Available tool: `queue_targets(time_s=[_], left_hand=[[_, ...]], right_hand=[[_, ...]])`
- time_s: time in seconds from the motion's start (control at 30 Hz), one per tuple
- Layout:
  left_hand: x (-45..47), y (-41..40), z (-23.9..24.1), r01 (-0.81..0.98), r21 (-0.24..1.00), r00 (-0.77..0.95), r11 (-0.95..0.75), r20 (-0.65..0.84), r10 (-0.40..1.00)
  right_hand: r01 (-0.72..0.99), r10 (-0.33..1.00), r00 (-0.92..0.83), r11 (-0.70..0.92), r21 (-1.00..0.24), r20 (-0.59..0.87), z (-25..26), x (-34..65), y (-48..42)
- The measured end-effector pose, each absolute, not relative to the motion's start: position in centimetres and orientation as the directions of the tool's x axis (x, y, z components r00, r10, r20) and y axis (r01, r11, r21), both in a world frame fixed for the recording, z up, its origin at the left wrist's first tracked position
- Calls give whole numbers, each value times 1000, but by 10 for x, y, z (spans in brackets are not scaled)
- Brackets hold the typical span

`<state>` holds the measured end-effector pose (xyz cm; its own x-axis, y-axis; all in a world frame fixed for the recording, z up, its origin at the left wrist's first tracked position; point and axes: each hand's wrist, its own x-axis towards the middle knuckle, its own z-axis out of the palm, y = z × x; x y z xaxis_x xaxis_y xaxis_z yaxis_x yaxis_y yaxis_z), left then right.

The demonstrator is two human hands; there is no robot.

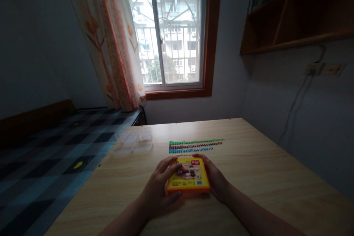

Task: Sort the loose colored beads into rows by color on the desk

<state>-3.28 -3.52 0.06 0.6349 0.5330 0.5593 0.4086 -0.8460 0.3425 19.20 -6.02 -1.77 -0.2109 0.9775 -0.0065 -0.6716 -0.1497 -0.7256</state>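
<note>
A flat yellow and orange game box (pixel 191 175), its lid printed with black and white round pieces, is between my two hands just above or on the table; which of the two I cannot tell. My left hand (pixel 160 177) grips its left side, with fingers over the lid and the thumb by the near edge. Around the right side and far corner curls my right hand (pixel 215 177). Beyond the box lie long rows of small pieces: a green row (pixel 190 142), a dark brown row (pixel 190 146) and a blue row (pixel 188 151). Another row of small pieces is partly hidden behind the box.
Several clear plastic containers (pixel 135 141) stand at the left edge of the wooden table (pixel 249 177). Left of it is a bed with a checked cover (pixel 69 143). A curtain (pixel 116 51) and window are behind, and a wall shelf (pixel 276 40) hangs at right.
</note>
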Motion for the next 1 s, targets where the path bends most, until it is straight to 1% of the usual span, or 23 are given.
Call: queue_targets(time_s=[0.2, 0.3, 0.4, 0.57, 0.7, 0.77, 0.83, 0.93, 0.97, 1.0], left_hand=[[-34, -35, 3, 389, 398, 626, -831, 548, 555], [-35, -34, 2, 375, 465, 584, -802, 553, 594], [-37, -34, 1, 355, 554, 508, -753, 562, 653], [-38, -36, 5, 340, 664, 413, -665, 530, 741], [-36, -37, 9, 299, 732, 355, -612, 509, 784], [-34, -36, 7, 286, 772, 295, -567, 492, 819], [-31, -34, 2, 256, 828, 205, -499, 458, 865], [-27, -31, -5, 183, 915, 87, -359, 348, 933], [-26, -30, -6, 196, 921, 63, -337, 331, 941], [-26, -29, -7, 235, 916, 83, -327, 316, 945]], right_hand=[[-691, 978, -209, -134, -710, 19, -19, 194, -58], [-650, 978, -207, -139, -747, -1, -23, 195, -57], [-563, 977, -215, -117, -818, 8, -24, 195, -60], [-348, 963, -233, 44, -937, 132, -19, 189, -68], [-222, 948, -263, 121, -967, 179, -18, 189, -71], [-122, 943, -264, 173, -977, 200, -19, 192, -72], [20, 933, -280, 243, -970, 227, -19, 196, -73], [244, 912, -319, 341, -908, 257, -19, 201, -73], [314, 910, -322, 362, -878, 260, -19, 203, -73], [380, 910, -321, 378, -844, 263, -19, 204, -72]])
